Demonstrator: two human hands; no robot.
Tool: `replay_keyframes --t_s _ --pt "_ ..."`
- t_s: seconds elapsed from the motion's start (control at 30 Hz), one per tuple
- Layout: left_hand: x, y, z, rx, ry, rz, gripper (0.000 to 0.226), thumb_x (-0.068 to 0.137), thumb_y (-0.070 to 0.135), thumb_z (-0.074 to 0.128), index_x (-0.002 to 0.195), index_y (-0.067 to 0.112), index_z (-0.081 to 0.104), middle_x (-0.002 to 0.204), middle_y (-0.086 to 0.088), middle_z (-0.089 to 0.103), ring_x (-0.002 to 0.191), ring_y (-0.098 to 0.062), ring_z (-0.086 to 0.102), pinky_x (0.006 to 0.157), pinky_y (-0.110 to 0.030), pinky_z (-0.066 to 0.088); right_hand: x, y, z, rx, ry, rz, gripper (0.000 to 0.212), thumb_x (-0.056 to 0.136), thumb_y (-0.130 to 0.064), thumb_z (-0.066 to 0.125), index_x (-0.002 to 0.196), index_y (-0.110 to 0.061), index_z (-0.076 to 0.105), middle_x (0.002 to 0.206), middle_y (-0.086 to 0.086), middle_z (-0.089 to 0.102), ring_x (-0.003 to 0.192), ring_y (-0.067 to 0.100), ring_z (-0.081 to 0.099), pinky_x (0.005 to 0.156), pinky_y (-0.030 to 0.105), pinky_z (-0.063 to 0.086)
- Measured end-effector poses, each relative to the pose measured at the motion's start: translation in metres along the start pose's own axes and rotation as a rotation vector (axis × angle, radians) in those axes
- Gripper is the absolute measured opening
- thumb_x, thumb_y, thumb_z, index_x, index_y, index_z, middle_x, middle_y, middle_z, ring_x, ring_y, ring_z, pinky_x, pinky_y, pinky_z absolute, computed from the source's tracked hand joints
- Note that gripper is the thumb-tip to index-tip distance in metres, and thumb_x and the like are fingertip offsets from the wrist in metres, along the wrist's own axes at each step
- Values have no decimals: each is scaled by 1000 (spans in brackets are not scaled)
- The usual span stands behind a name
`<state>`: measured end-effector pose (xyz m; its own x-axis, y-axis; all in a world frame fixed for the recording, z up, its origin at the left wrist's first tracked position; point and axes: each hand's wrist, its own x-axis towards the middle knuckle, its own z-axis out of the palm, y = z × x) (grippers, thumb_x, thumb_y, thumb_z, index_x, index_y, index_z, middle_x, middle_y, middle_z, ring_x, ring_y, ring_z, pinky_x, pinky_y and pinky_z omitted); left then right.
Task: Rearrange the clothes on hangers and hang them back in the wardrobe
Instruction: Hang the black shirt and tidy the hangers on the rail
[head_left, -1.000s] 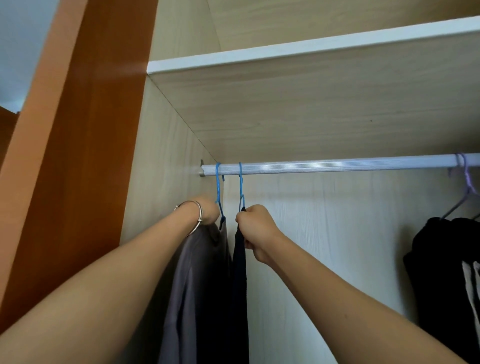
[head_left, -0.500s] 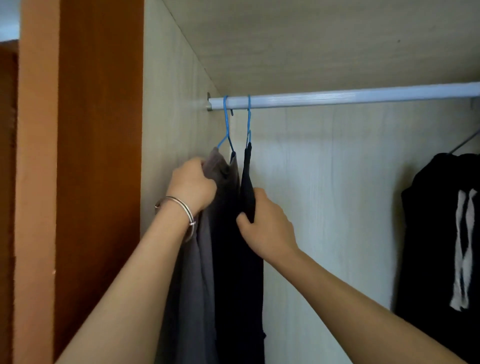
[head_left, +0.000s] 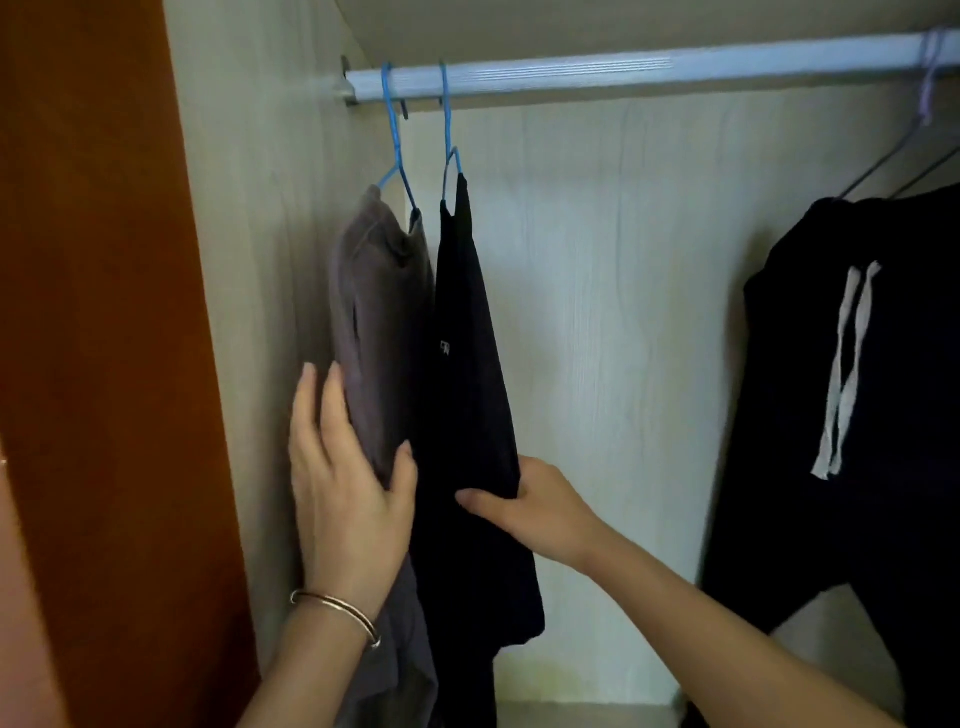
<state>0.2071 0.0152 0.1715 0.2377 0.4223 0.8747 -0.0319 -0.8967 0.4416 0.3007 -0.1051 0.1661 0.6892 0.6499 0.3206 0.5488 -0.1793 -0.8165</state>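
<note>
Where the head view opens onto it, the wardrobe is recorded as a pale wood-grain interior, with an orange-brown panel standing along its left side. At the far right a black garment is hung from thin dark hangers, well apart from both hands. A silver-white rail is fixed across the top, from the left wall to the right edge of the view. Two items are hung side by side at the rail's left end: a dark garment, nearly black and marked with a small pale logo, and, to its left and touching it, a grey garment set close against the left wall. The left hand is laid against the grey garment partway down, its fingers straight along the cloth's left edge and its thumb resting on the front. The right hand is closed on the dark garment at about the same height, the thumb shown in front under a fold and the fingers hidden behind the cloth. The hands are set near each other but apart, with dark cloth between them. The grey item is carried on the left blue hanger and the dark item on the right blue hanger, both hooked over the rail. A pair of white drawstrings is seen on the black garment. A thin metal bangle is worn on the left wrist.
</note>
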Motion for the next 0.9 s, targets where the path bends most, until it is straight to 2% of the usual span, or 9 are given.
replay_keyframes --t_s 0.1,0.2,0.3,0.43,0.57,0.67,0.73,0.83,0.9 --pt "10 28 12 43 129 307 64 80 11 60 137 10 30 144 -10 20 136 -30 20 116 -31 15 -12 -1 -20 -19 15 -14 41 79 -41 67 116 -24 60 103 -9 68 86 -2 63 69 7 46" --pt "6 70 32 -24 178 467 48 81 12 55 127 9 43 138 -11 27 134 -33 24 115 -36 18 -30 -3 -54 -69 147 -41 38 74 -50 65 104 -26 63 97 -5 68 85 3 62 74 13 44" --pt "1 116 62 -184 75 525 34 81 19 47 114 14 48 130 -7 41 127 -25 36 112 -37 22 -51 -10 -111 -192 311 -106 10 83 -36 61 80 -28 66 77 -11 68 70 -3 59 67 9 41" --pt "8 199 102 -417 -34 618 27 79 19 47 98 12 65 103 -3 68 104 -13 51 99 -31 36 -89 -26 -207 -401 573 -185 17 86 -19 60 74 -28 68 75 -6 70 69 3 62 68 17 47" --pt "21 302 129 -813 -375 312 23 84 21 53 103 16 65 96 14 61 96 0 54 81 4 34 -122 -56 -299 -567 840 -276 14 86 -14 58 84 -16 72 81 -4 70 75 7 63 70 10 44" --pt "44 365 162 -948 -574 85 24 89 18 53 111 15 62 100 9 59 101 -7 56 87 -13 39 -136 -79 -353 -623 1057 -319 15 87 -16 55 86 -15 71 81 -6 66 79 7 59 71 13 41" --pt "63 392 186 -979 -659 -34 25 91 21 48 112 16 60 102 2 58 99 -14 55 90 -23 42 -136 -83 -388 -663 1117 -235 19 88 -17 51 92 -12 69 86 -2 64 86 12 57 77 19 39" --pt "81 416 211 -974 -779 -190 21 92 24 42 94 10 58 93 -14 57 91 -23 56 85 -30 45 -124 -72 -429 -721 948 126 26 86 -23 54 88 1 64 89 11 60 90 26 57 64 27 40" --pt "87 426 223 -913 -848 -260 33 91 25 44 105 0 59 104 -18 62 97 -29 61 92 -37 49 -111 -58 -442 -688 782 292 24 85 -25 57 83 -1 57 89 13 55 84 25 54 55 26 37"
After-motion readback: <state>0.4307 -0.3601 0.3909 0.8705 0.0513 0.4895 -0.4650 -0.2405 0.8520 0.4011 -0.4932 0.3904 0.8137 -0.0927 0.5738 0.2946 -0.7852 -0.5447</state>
